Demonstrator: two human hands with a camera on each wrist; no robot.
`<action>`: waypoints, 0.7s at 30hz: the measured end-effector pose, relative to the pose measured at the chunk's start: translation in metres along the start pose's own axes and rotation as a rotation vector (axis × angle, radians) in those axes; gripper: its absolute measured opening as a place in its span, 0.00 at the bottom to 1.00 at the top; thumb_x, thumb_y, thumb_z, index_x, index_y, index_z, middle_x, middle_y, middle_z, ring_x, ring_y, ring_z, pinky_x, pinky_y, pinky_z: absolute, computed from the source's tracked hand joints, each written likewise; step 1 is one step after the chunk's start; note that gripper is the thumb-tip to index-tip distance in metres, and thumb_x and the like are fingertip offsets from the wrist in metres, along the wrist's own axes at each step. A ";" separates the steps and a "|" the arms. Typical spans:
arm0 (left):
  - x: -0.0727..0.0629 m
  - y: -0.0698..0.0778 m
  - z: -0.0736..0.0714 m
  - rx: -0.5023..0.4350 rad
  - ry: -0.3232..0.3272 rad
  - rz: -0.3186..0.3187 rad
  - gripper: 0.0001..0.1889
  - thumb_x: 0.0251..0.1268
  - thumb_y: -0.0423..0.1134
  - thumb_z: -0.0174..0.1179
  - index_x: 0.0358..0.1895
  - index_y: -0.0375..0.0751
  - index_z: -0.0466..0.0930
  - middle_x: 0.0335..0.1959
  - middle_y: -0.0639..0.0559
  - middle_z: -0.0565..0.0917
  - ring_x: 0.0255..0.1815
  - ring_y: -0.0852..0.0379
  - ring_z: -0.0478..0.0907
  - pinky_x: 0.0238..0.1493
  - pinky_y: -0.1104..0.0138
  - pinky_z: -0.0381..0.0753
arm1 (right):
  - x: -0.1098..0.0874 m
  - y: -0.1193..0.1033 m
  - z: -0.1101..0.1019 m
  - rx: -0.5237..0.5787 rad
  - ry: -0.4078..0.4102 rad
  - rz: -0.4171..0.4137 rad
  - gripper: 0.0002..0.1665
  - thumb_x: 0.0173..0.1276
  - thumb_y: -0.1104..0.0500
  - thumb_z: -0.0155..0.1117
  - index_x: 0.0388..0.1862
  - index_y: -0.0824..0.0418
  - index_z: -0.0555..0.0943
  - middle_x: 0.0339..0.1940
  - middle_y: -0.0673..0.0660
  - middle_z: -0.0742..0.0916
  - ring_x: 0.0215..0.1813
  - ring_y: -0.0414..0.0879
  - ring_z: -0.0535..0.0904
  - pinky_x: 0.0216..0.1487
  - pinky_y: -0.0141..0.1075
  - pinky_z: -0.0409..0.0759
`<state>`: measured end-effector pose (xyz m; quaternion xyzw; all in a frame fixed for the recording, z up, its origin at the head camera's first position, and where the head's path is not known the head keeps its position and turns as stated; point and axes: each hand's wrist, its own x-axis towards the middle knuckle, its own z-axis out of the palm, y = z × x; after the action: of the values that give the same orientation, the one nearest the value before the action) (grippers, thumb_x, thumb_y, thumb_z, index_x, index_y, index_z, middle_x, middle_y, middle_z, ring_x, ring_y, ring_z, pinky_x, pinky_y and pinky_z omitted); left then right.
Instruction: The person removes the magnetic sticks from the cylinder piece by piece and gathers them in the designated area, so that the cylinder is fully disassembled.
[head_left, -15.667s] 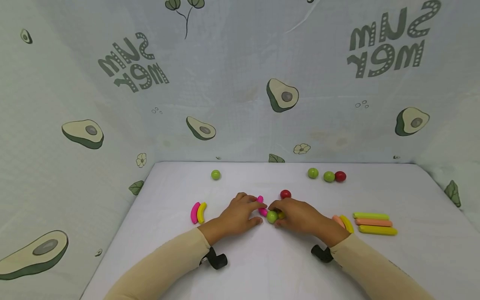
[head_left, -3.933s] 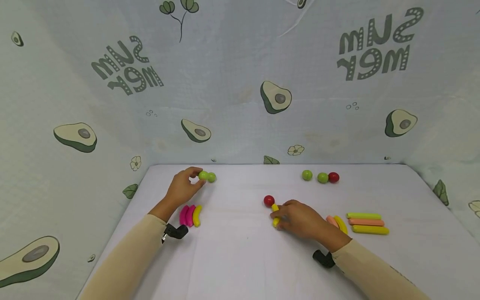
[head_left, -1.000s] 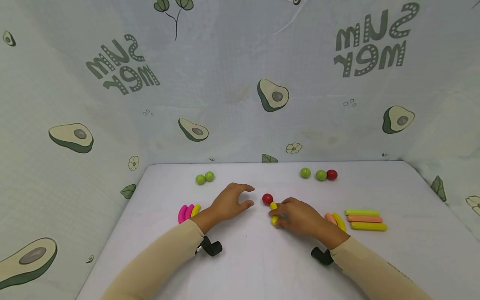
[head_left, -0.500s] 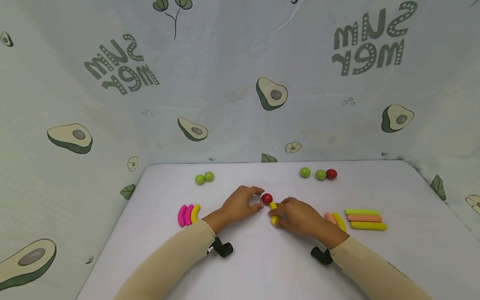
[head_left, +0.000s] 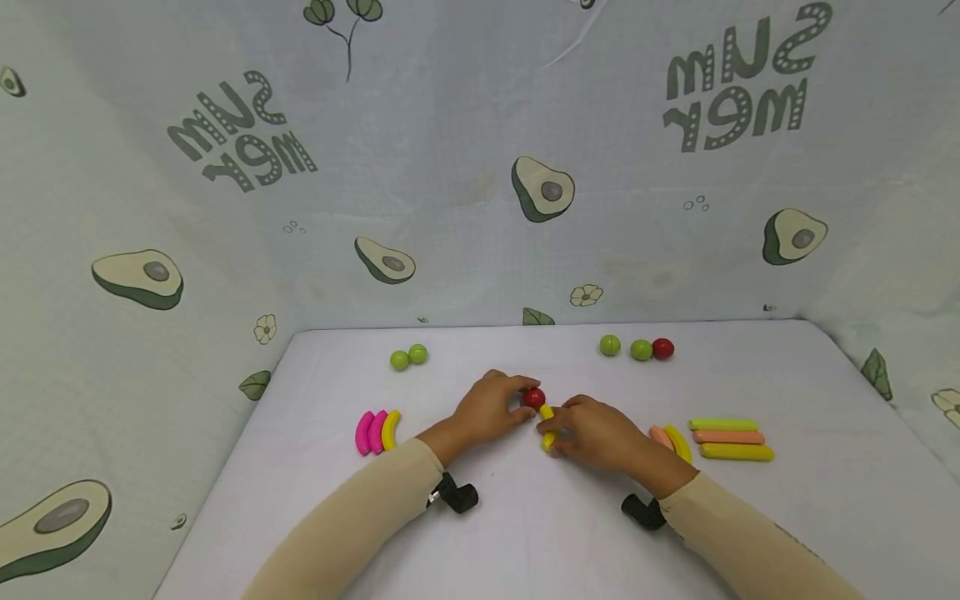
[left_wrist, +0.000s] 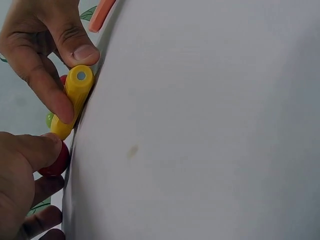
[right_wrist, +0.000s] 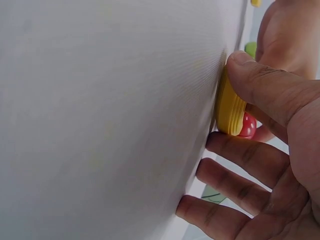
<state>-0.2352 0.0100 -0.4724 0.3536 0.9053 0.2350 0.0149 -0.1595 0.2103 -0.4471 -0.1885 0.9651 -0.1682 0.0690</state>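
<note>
My left hand (head_left: pixel 491 408) pinches a small shiny red ball (head_left: pixel 535 398) between thumb and forefinger, near the middle of the table. Just to its right, my right hand (head_left: pixel 596 433) holds a short yellow ridged stick (head_left: pixel 548 429) by its sides. The left wrist view shows the near end of the yellow stick (left_wrist: pixel 80 80) with a pale round dot, its far end right at the left thumb and red ball (left_wrist: pixel 56 162). In the right wrist view, the thumb lies along the yellow stick (right_wrist: pixel 230 107), the fingers spread beneath, and the red ball (right_wrist: pixel 248 125) peeks out behind.
Two green balls (head_left: pixel 400 360) stand at the back left, above pink curved pieces (head_left: pixel 363 432) and a yellow one (head_left: pixel 390 429). Back right are more green balls (head_left: pixel 641 350) and a red ball (head_left: pixel 663 348). Straight sticks (head_left: pixel 737 452) and curved pieces (head_left: pixel 678 444) lie right.
The second green ball and another pink piece have joined those at left. My left hand has since come from there to the red ball and taken hold of it; the right hand stays on the yellow stick.
</note>
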 end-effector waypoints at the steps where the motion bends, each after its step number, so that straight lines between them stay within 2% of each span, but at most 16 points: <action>1: 0.001 0.000 0.000 0.004 0.002 -0.002 0.23 0.69 0.46 0.69 0.66 0.52 0.81 0.53 0.61 0.86 0.55 0.55 0.77 0.57 0.64 0.78 | 0.000 0.000 0.000 0.000 -0.002 0.003 0.19 0.60 0.53 0.80 0.51 0.47 0.91 0.52 0.48 0.89 0.63 0.55 0.78 0.58 0.52 0.80; 11: 0.008 -0.005 0.007 -0.012 0.022 -0.032 0.20 0.68 0.45 0.70 0.62 0.53 0.83 0.48 0.63 0.85 0.52 0.57 0.76 0.51 0.67 0.78 | 0.002 0.003 -0.005 -0.002 -0.009 -0.013 0.19 0.60 0.54 0.80 0.51 0.49 0.91 0.52 0.50 0.89 0.62 0.56 0.78 0.57 0.53 0.81; 21: 0.014 -0.007 0.006 -0.033 0.021 -0.051 0.19 0.71 0.45 0.68 0.62 0.51 0.81 0.47 0.61 0.85 0.51 0.57 0.76 0.51 0.67 0.78 | 0.007 0.007 -0.005 -0.001 -0.003 -0.006 0.20 0.60 0.54 0.80 0.52 0.50 0.91 0.55 0.53 0.88 0.63 0.56 0.77 0.58 0.53 0.80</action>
<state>-0.2487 0.0166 -0.4787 0.3275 0.9102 0.2531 0.0174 -0.1695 0.2157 -0.4450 -0.1917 0.9645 -0.1678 0.0698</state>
